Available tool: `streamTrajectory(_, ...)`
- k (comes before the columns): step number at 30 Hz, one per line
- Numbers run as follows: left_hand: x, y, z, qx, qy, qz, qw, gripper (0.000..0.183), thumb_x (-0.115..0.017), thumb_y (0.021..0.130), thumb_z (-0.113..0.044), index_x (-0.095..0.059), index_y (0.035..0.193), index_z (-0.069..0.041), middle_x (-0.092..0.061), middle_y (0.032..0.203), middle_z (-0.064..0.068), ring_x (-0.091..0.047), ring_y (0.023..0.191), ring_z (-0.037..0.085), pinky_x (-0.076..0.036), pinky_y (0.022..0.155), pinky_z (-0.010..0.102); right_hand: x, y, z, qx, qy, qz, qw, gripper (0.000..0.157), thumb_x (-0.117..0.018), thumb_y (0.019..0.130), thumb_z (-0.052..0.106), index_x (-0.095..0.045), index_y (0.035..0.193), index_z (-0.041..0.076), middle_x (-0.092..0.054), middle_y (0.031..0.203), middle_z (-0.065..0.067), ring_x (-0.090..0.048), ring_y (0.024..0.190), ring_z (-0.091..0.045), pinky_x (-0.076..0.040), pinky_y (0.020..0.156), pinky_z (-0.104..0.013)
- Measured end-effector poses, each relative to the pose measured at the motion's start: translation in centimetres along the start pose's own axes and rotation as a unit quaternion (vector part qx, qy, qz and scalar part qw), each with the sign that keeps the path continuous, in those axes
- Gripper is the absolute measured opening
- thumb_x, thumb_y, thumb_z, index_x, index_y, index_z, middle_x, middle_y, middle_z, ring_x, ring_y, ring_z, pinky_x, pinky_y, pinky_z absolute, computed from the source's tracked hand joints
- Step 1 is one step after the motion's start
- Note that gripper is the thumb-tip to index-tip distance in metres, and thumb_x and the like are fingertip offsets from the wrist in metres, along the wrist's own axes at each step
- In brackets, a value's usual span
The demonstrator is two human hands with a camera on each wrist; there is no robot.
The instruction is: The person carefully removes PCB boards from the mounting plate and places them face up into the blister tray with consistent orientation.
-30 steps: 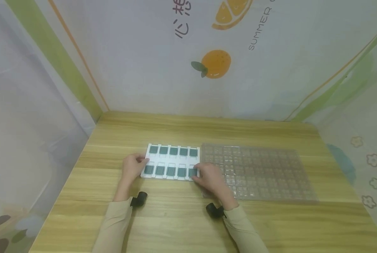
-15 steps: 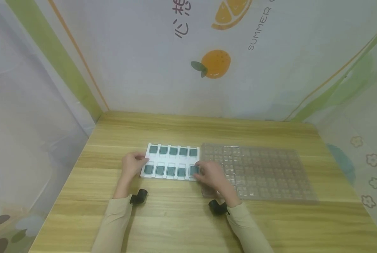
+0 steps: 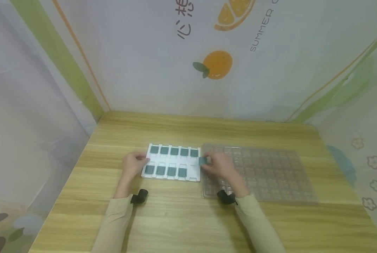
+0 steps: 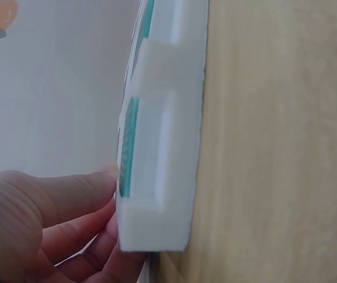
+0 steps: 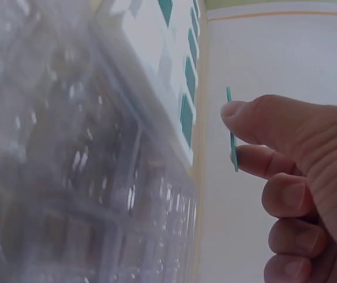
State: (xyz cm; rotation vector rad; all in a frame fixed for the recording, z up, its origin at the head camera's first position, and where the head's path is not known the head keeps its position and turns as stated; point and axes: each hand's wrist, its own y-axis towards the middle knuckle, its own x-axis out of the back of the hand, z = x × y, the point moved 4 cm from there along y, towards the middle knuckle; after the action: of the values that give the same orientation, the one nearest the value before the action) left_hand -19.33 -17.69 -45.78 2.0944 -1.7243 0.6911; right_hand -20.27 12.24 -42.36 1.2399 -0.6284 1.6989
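Observation:
My right hand [image 3: 221, 165] pinches a thin, square green circuit board [image 3: 202, 161] between thumb and finger, just past the right end of a white foam tray [image 3: 193, 171]. Seen edge-on in the right wrist view, the board [image 5: 234, 147] is held clear of the tray, while the other fingers curl in. Two rows of similar green boards lie in the tray's slots, and the front right slot is bare. My left hand [image 3: 134, 165] grips the tray's left edge. In the left wrist view its thumb rests at the upper edge, with the fingers curled at the side, partly hidden.
A large clear plastic tray [image 3: 270, 175] with many small square compartments lies to the right, close against the white tray. Both rest on a wooden table [image 3: 176, 218]. A printed curtain [image 3: 150, 77] hangs behind the table and along its sides.
My right hand has lifted the front right board out of its slot and carried it right and slightly back, over the clear tray's edge. The left hand keeps its place.

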Motion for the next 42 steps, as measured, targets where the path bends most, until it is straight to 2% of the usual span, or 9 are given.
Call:
streamTrajectory(3, 0.0, 0.0, 0.0, 0.000, -0.001, 0.000, 1.0000, 0.022, -0.066, 0.081, -0.001, -0.065, 0.098, 0.014, -0.065, 0.094, 0.030, -0.063, 0.086, 0.039, -0.054, 0.074, 0.043, 0.4, 0.2, -0.4, 0.007, 0.005, -0.003, 1.000, 0.028, -0.075, 0.078, 0.022, -0.067, 0.099, 0.006, -0.059, 0.067, 0.002, -0.048, 0.054, -0.009, -0.040, 0.047, -0.022)
streamTrajectory(8, -0.1, 0.1, 0.2, 0.000, -0.002, 0.003, 1.0000, 0.022, -0.066, 0.081, 0.000, -0.065, 0.099, 0.013, -0.065, 0.094, 0.030, -0.063, 0.087, 0.039, -0.053, 0.076, 0.043, 0.9, 0.5, -1.1, 0.014, 0.000, -0.009, 1.000, 0.027, -0.075, 0.078, 0.020, -0.067, 0.099, 0.005, -0.065, 0.075, -0.001, -0.051, 0.056, -0.008, -0.043, 0.050, -0.021)
streamTrajectory(15, -0.1, 0.2, 0.3, -0.002, -0.004, 0.003, 1.0000, 0.023, -0.067, 0.081, -0.001, -0.065, 0.098, 0.013, -0.065, 0.093, 0.029, -0.063, 0.085, 0.038, -0.054, 0.074, 0.042, 1.2, 1.4, -2.3, -0.008, 0.013, 0.021, 1.000, 0.030, -0.073, 0.081, 0.021, -0.066, 0.104, 0.003, -0.057, 0.063, 0.002, -0.047, 0.051, -0.009, -0.040, 0.045, -0.023)
streamTrajectory(21, -0.1, 0.2, 0.4, -0.001, -0.007, 0.006, 1.0000, 0.023, -0.066, 0.082, -0.001, -0.064, 0.100, 0.013, -0.065, 0.095, 0.029, -0.063, 0.086, 0.038, -0.054, 0.076, 0.042, 1.1, 2.3, -3.6, -0.042, 0.012, 0.043, 0.998, 0.032, -0.071, 0.083, 0.020, -0.065, 0.108, 0.003, -0.064, 0.077, -0.003, -0.051, 0.056, -0.011, -0.043, 0.048, -0.024)
streamTrajectory(26, -0.1, 0.3, 0.4, 0.000, -0.010, 0.008, 0.9999, 0.023, -0.066, 0.082, -0.001, -0.064, 0.101, 0.013, -0.064, 0.096, 0.029, -0.063, 0.088, 0.039, -0.054, 0.077, 0.043, 1.2, 2.9, -4.0, -0.047, -0.018, 0.029, 0.998, 0.031, -0.071, 0.083, 0.021, -0.065, 0.107, 0.002, -0.069, 0.090, -0.009, -0.055, 0.061, -0.015, -0.046, 0.053, -0.027)
streamTrajectory(31, -0.2, 0.3, 0.4, -0.009, -0.009, 0.005, 0.9999, 0.022, -0.066, 0.082, -0.001, -0.064, 0.100, 0.013, -0.065, 0.096, 0.029, -0.063, 0.087, 0.039, -0.054, 0.077, 0.043, 0.9, 3.4, -4.3, -0.050, -0.050, 0.030, 0.997, 0.032, -0.069, 0.084, 0.025, -0.065, 0.108, 0.004, -0.069, 0.093, -0.009, -0.061, 0.071, -0.018, -0.051, 0.062, -0.033)
streamTrajectory(36, -0.3, 0.3, 0.5, -0.017, -0.008, 0.003, 0.9998, 0.022, -0.066, 0.082, 0.000, -0.064, 0.099, 0.013, -0.065, 0.095, 0.029, -0.063, 0.087, 0.039, -0.054, 0.076, 0.042, 0.4, 3.8, -4.8, -0.062, -0.054, 0.038, 0.996, 0.034, -0.068, 0.085, 0.026, -0.065, 0.109, 0.003, -0.069, 0.098, -0.011, -0.064, 0.079, -0.021, -0.053, 0.070, -0.036)
streamTrajectory(42, -0.2, 0.3, 0.4, -0.017, -0.002, 0.003, 0.9998, 0.022, -0.066, 0.082, -0.001, -0.065, 0.099, 0.013, -0.065, 0.095, 0.029, -0.064, 0.087, 0.039, -0.054, 0.076, 0.043, 0.1, 4.0, -5.1, -0.059, -0.065, 0.033, 0.996, 0.033, -0.069, 0.084, 0.025, -0.066, 0.108, 0.003, -0.070, 0.097, -0.011, -0.065, 0.080, -0.022, -0.054, 0.069, -0.036)
